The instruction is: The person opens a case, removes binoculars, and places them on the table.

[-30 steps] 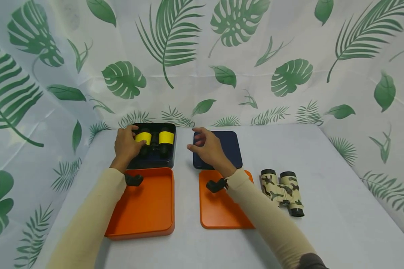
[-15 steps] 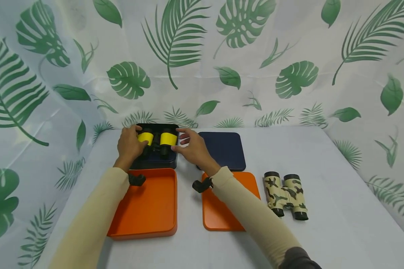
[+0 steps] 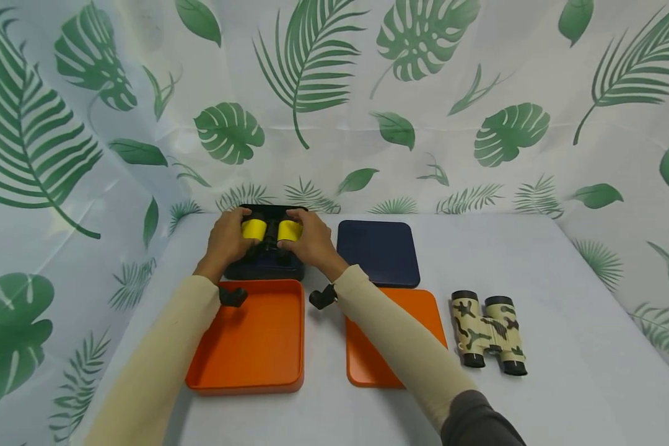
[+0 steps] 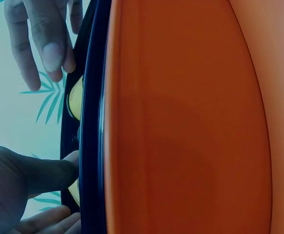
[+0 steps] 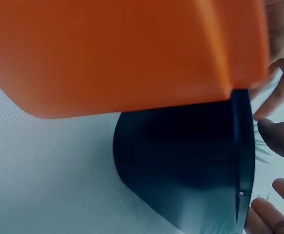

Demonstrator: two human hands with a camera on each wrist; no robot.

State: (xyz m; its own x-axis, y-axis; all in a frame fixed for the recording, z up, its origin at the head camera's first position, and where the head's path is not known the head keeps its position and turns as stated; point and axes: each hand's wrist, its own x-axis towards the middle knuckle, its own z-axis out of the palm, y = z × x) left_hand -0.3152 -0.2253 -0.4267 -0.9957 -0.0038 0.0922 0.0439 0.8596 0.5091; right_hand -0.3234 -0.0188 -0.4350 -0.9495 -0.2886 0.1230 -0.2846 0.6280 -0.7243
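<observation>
Black binoculars with yellow bands (image 3: 290, 231) lie in an open dark navy box (image 3: 264, 271) at the back left of the table. My left hand (image 3: 225, 241) grips the left barrel, thumb at the near side and fingers over the far side. Around the right barrel curl the fingers and thumb of my right hand (image 3: 314, 244). In the left wrist view, the left thumb (image 4: 54, 173) presses near a yellow band, behind the box's wall. Most of the binoculars' lower part is hidden by the box and hands.
An open orange box (image 3: 256, 347) stands right in front of the navy one, under my wrists. A navy lid (image 3: 378, 254) and an orange lid (image 3: 368, 356) lie to the right. Camouflage binoculars (image 3: 489, 331) rest farther right. A leaf-patterned cloth hangs behind.
My right hand has moved left from over the navy lid to the right barrel of the yellow-banded binoculars. The left hand stays at the left barrel. The head view has shifted slightly left.
</observation>
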